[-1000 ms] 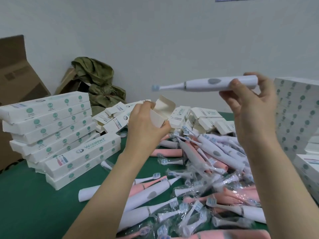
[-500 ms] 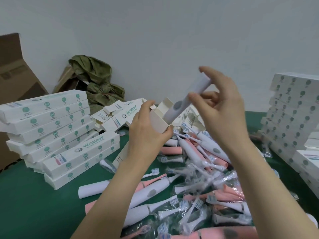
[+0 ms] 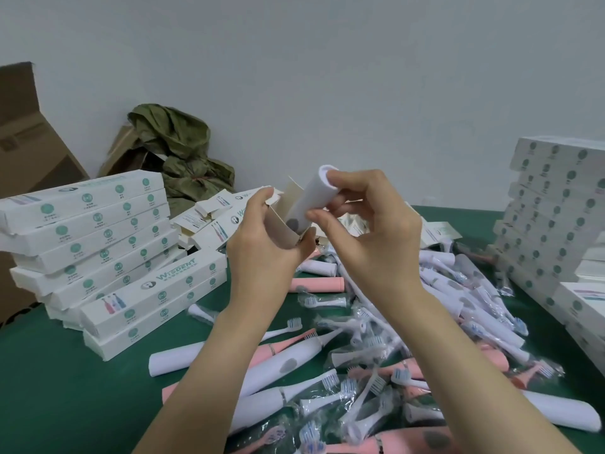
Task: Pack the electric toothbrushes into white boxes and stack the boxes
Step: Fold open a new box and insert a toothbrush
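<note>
green table (image 3: 59, 381) strewn with brushes: above it, left hand (image 3: 265, 253) grips open white box (image 3: 281, 229), right hand (image 3: 370, 231) fingers pinch white toothbrush (image 3: 312, 198) half inside.

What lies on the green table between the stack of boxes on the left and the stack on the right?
In the head view, a heap of loose white and pink toothbrushes lies between the left stack and the right stack.

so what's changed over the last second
The right hand swung the white electric toothbrush from level in the air to brush-end down inside the open white cardboard box. The left hand kept holding that box; the stacked boxes stayed put.
</note>
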A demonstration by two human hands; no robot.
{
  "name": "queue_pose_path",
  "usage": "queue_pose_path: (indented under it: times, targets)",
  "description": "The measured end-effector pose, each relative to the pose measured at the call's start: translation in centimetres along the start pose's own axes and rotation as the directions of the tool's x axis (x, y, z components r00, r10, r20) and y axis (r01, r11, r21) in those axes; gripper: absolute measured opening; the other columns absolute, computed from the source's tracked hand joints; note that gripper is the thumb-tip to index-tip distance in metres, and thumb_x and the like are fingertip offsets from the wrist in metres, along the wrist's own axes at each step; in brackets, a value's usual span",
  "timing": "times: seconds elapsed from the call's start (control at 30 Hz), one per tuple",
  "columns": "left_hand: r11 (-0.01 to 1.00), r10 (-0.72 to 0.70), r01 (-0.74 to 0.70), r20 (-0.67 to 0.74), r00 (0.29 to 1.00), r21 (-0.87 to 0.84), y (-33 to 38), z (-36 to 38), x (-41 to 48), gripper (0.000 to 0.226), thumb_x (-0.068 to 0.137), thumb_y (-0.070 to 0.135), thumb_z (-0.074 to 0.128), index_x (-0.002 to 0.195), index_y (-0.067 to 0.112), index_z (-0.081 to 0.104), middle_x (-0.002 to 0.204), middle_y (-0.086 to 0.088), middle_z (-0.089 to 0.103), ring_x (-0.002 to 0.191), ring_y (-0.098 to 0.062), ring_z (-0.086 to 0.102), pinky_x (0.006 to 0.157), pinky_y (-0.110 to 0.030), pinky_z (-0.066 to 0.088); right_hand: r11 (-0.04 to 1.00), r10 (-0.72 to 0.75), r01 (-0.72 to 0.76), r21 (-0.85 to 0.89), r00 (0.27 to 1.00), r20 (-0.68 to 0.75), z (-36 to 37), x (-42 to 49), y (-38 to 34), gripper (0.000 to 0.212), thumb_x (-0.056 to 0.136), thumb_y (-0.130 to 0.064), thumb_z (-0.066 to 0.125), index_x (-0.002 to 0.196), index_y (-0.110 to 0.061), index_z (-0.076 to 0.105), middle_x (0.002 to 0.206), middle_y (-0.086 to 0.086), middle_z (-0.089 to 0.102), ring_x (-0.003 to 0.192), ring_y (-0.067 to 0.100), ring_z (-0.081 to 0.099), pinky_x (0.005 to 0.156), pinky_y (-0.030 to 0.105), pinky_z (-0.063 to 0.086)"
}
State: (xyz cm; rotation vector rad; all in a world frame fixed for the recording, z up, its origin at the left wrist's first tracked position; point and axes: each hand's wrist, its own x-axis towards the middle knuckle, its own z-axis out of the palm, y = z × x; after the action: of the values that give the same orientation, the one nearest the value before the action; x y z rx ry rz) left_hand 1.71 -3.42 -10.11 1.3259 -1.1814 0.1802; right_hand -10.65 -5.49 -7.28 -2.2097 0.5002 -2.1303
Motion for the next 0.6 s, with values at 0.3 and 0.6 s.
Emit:
queue_pose_path:
  times: [0.3, 0.6]
  targets:
    - [0.994, -0.040, 0.041, 0.007, 0.999, -0.105, 0.0, -0.2, -0.3, 0.070, 0.059, 0.044, 0.074, 0.124, 0.028, 0.054, 0.099, 0.010, 0.064, 0.087, -0.003, 0.056, 0.075, -0.010, 0.044, 0.994, 0.082, -0.064, -0.090, 0.973, 0.214, 0.5, -0.9, 1.2, 0.018, 0.081, -0.006, 0.068, 0.099, -0.001, 0.069, 0.091, 0.010, 0.066, 0.077, 0.013, 0.062, 0.073, 0.023, 0.052]
    - [0.996, -0.068, 0.066, -0.028, 0.997, -0.054, -0.2, -1.5, 0.3, 0.067, 0.063, 0.026, 0.080, 0.125, 0.026, 0.055, 0.099, 0.007, 0.063, 0.095, -0.007, 0.055, 0.078, -0.010, 0.041, 0.978, 0.187, -0.209, -0.008, 0.855, 0.484, 0.7, -0.9, 0.6, 0.025, 0.090, -0.017, 0.051, 0.103, -0.016, 0.073, 0.089, 0.001, 0.052, 0.078, 0.005, 0.051, 0.072, 0.008, 0.038]
